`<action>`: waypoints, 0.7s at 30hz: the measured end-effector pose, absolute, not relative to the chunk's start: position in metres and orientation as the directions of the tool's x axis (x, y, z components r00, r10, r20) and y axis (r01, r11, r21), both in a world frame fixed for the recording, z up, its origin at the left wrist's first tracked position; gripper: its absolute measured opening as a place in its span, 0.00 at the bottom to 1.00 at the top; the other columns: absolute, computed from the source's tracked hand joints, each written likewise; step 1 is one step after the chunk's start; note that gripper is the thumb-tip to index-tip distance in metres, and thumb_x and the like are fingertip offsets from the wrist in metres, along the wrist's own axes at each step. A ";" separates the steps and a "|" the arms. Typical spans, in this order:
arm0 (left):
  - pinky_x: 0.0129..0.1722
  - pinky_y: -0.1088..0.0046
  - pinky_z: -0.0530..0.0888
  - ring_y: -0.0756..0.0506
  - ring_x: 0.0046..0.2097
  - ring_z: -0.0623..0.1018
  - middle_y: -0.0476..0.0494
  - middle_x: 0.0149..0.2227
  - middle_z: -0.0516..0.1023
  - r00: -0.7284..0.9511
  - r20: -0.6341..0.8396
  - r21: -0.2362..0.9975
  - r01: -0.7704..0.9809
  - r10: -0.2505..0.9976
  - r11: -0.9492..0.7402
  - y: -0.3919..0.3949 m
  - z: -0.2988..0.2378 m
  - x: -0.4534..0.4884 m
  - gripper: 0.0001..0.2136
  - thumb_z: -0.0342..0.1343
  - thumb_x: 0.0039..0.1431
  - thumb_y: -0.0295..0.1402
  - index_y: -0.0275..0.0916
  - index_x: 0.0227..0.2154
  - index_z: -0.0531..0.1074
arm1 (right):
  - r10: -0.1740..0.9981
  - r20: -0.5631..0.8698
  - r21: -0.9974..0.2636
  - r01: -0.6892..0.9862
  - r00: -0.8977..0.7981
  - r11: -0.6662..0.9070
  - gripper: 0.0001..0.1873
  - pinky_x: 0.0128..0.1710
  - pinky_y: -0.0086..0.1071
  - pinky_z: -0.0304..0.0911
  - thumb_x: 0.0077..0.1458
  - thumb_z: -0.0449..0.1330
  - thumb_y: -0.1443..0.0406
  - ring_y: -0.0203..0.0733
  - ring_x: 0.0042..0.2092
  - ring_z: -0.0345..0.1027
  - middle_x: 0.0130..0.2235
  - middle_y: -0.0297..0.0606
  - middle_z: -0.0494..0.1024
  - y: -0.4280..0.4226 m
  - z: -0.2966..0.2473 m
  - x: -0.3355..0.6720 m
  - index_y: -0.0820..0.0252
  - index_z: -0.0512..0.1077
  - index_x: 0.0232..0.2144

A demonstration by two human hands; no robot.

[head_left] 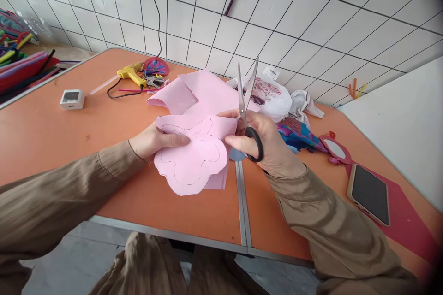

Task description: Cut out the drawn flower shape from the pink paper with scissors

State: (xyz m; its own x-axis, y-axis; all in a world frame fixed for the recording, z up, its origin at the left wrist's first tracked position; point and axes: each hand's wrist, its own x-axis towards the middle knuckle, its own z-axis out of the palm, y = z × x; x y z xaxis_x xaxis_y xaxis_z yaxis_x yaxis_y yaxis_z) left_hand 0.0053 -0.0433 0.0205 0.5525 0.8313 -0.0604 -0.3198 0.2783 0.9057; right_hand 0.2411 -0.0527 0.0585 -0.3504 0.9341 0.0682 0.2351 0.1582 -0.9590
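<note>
My left hand [152,142] is closed on a sheet of pink craft paper [190,161], thumb on top, at its upper left. A flower-like outline is drawn on the sheet, and its lower edge is cut in a wavy curve. In my right hand [265,140] is a pair of scissors [255,145] with black handles. Their blades point up and stand apart, away from the paper. The thumb and fingers of this hand also meet the sheet's right edge. Behind it, more pink sheets [207,87] lie loosely on the orange table [114,156].
A yellow glue gun [132,73], keys [154,81] and a white cube-shaped plug [72,99] are on the left. To the right are a plastic bag [275,99], colourful fabric [299,134] and a phone [369,193] on red sheet material [408,221]. A tiled wall [194,14] borders the back.
</note>
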 end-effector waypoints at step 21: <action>0.29 0.74 0.80 0.47 0.28 0.81 0.46 0.27 0.84 0.480 -0.064 0.955 -0.224 0.875 0.194 -0.038 0.012 0.004 0.07 0.75 0.43 0.32 0.38 0.26 0.84 | 0.922 0.164 -0.944 0.216 -0.351 0.250 0.12 0.27 0.29 0.61 0.44 0.62 0.73 0.35 0.29 0.66 0.25 0.29 0.70 -0.047 0.055 0.244 0.56 0.75 0.33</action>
State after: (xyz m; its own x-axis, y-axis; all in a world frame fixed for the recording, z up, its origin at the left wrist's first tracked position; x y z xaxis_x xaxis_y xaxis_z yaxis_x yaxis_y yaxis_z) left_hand 0.0037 -0.0384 0.0124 0.4803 0.8747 -0.0644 -0.2243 0.1935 0.9551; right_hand 0.2436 -0.0470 0.0549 -0.3512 0.9218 0.1640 0.2160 0.2503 -0.9438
